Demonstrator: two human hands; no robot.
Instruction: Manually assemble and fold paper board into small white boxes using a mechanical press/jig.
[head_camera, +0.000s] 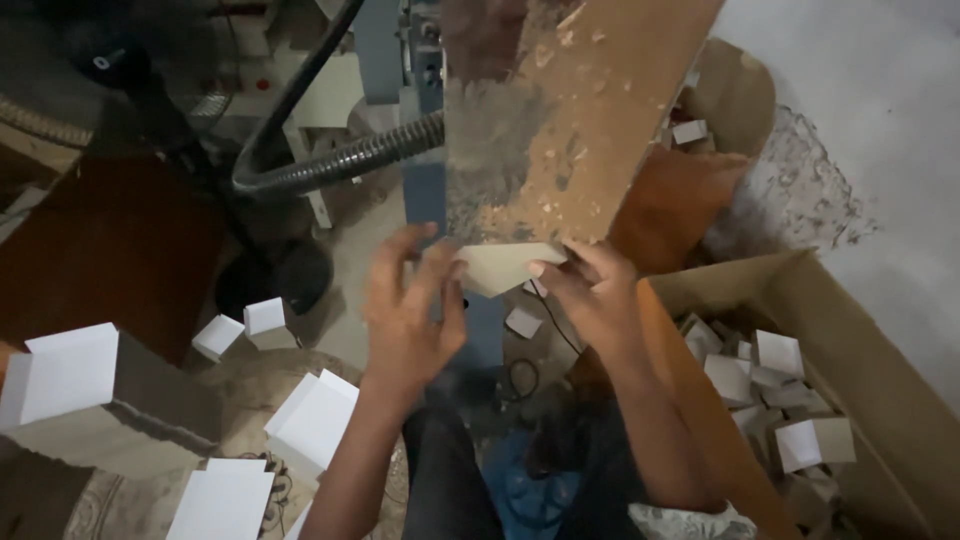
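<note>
Head view: two hands hold a pale folded cardboard piece (503, 266) at the lower edge of a scuffed brown board (580, 110).

The left hand (408, 308) is raised, fingers closed on the piece's left side; the right hand (590, 292) pinches its right corner. White folded cartons (312, 418) lie at lower left; an open brown box (880, 350) of small pale cartons sits at right.

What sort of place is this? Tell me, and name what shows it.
Probably a small workshop that makes paper boxes. Both hands, left hand and right hand, hold a folded card piece at a worn machine table; a ribbed hose runs past, and a carton holds white offcuts.
</note>
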